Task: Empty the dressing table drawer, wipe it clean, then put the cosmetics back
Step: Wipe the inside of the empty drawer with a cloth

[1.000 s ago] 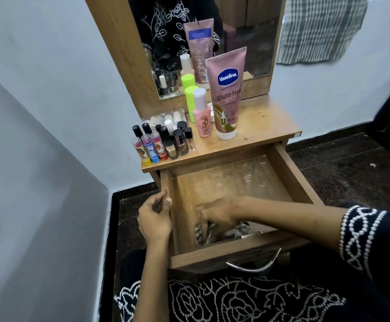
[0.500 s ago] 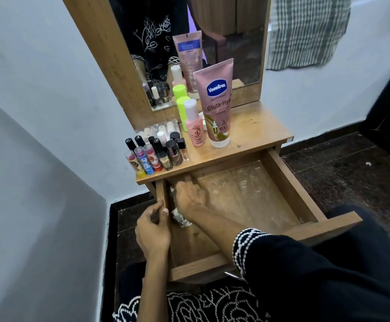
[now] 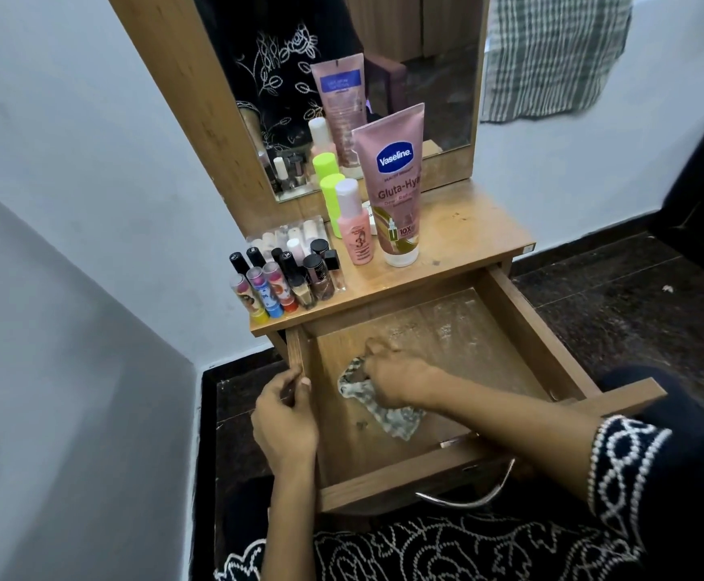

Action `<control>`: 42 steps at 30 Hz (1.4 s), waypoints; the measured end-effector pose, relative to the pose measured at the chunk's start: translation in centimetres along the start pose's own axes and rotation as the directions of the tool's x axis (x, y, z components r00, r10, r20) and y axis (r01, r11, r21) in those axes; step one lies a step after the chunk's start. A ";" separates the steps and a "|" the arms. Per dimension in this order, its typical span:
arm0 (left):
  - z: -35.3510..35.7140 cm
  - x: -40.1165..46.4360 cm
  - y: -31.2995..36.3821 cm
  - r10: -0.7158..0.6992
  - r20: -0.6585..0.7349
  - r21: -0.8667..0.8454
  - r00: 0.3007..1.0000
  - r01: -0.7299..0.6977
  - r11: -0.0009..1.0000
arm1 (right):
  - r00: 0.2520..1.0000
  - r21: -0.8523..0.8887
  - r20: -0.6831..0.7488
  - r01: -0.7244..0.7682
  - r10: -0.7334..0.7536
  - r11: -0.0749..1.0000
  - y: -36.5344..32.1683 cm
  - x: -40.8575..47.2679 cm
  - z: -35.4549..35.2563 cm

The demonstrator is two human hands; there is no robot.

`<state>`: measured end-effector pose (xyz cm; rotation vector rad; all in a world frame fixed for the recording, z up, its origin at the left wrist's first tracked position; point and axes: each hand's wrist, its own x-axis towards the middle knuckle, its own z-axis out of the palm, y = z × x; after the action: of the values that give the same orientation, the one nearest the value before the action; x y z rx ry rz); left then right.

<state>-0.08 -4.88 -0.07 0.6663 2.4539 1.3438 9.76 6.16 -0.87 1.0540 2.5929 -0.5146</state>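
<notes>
The wooden drawer [image 3: 526,329] is pulled out and holds nothing but a patterned cloth [image 3: 384,408]. My right hand [image 3: 396,377] grips the bunched cloth and presses it on the drawer floor, left of centre. My left hand [image 3: 285,421] pinches the drawer's left wall. On the tabletop stand a pink Vaseline tube [image 3: 396,182], a small pink bottle [image 3: 354,226], a neon-green bottle [image 3: 331,199] and a cluster of several lip balms and nail polishes [image 3: 287,274]. White smears mark the drawer floor at the back right.
A mirror [image 3: 434,69] rises behind the tabletop [image 3: 467,228]. White walls close in on the left and behind. A dark floor [image 3: 618,295] lies to the right, with a checked cloth [image 3: 551,52] hanging above. A metal handle [image 3: 472,496] curves under the drawer front.
My right hand swept the cloth from the drawer's front to its back left corner, then drew it a little toward the middle. My left hand has stayed on the left wall.
</notes>
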 end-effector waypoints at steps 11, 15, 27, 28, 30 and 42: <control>-0.6 -0.4 0.9 0.002 0.059 0.030 0.998 -0.004 1.000 | 0.965 0.160 -0.212 -0.122 0.155 0.979 -6.2 4.8 -0.1; -0.5 -0.5 0.8 0.005 0.062 0.042 0.998 -0.008 0.999 | 0.982 0.000 -0.183 -0.041 0.040 0.999 -3.3 2.4 -0.3; -0.3 -0.4 0.9 -0.026 0.061 0.084 0.998 0.021 0.996 | 0.967 0.094 -0.176 -0.172 0.187 0.981 -2.9 3.3 -1.5; -0.3 -0.4 1.0 -0.039 0.053 0.081 0.998 0.035 0.996 | 0.979 0.069 -0.154 -0.121 0.131 0.990 -3.0 2.9 -1.4; -0.3 -0.4 0.9 -0.051 0.054 0.081 0.997 0.046 0.996 | 0.995 0.016 -0.090 -0.038 0.039 0.999 -2.7 1.6 -0.3; 0.1 -0.5 1.1 -0.026 0.060 0.146 0.998 0.017 0.989 | 0.966 0.210 -0.132 -0.194 0.224 0.958 -1.5 2.7 -1.9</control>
<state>0.70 -4.60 0.83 0.7013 2.5190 1.1272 6.57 7.62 0.09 1.4700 2.5571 -0.6689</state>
